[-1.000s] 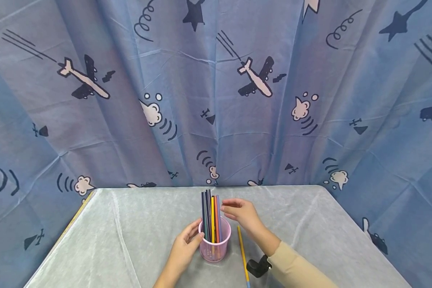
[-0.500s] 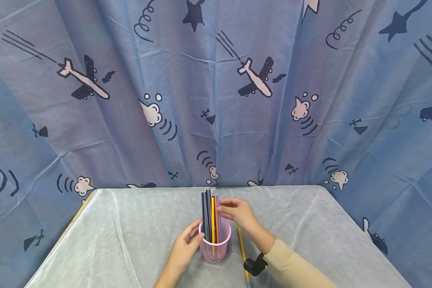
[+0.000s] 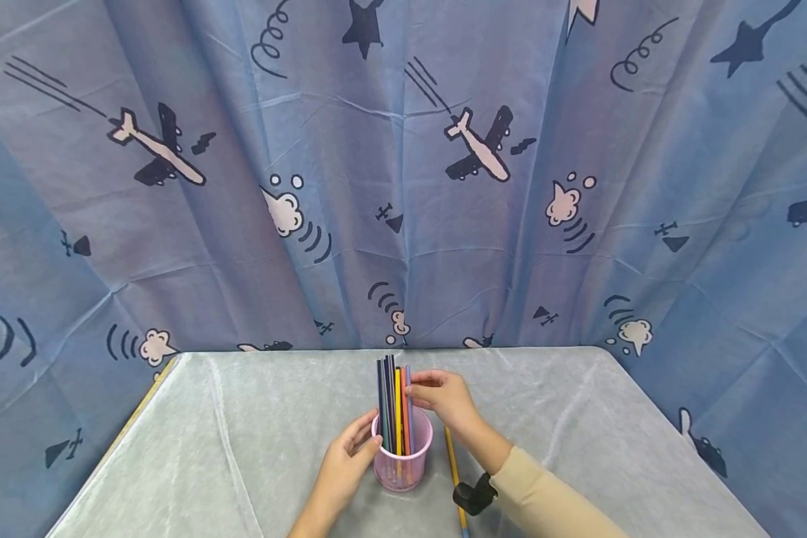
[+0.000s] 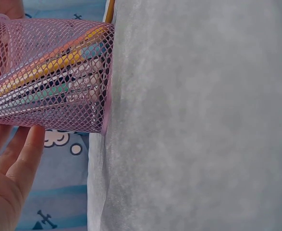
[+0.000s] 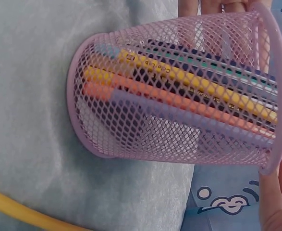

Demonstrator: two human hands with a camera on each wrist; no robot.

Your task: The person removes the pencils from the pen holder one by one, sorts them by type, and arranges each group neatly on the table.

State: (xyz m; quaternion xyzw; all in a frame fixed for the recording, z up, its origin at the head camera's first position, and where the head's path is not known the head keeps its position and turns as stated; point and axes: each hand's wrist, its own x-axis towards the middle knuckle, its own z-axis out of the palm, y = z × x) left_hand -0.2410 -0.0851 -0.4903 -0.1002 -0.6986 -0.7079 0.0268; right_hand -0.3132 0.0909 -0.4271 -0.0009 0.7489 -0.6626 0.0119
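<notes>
A pink mesh pencil cup (image 3: 418,465) stands upright on the table with several coloured pencils in it, leaning to its left side. My left hand (image 3: 339,467) holds the cup from the left, thumb at the rim and fingers along the wall. With thumb and fingers, my right hand (image 3: 449,397) pinches the upper part of the purple pencil (image 3: 409,422), the rightmost in the cup. In the right wrist view, orange (image 5: 155,92) and yellow pencils (image 5: 189,79) lie beside the purple one through the mesh; the right fingertips are mostly hidden there.
A yellow pencil (image 3: 452,463) with a blue end lies on the grey cloth-covered table (image 3: 276,418), right of the cup. A black wrist camera (image 3: 474,495) sits below the right sleeve and covers part of it. Behind hangs a blue curtain (image 3: 350,269) printed with planes.
My right hand has moved slightly left, and its fingers have closed on the purple pencil. The left hand and the cup stay in place.
</notes>
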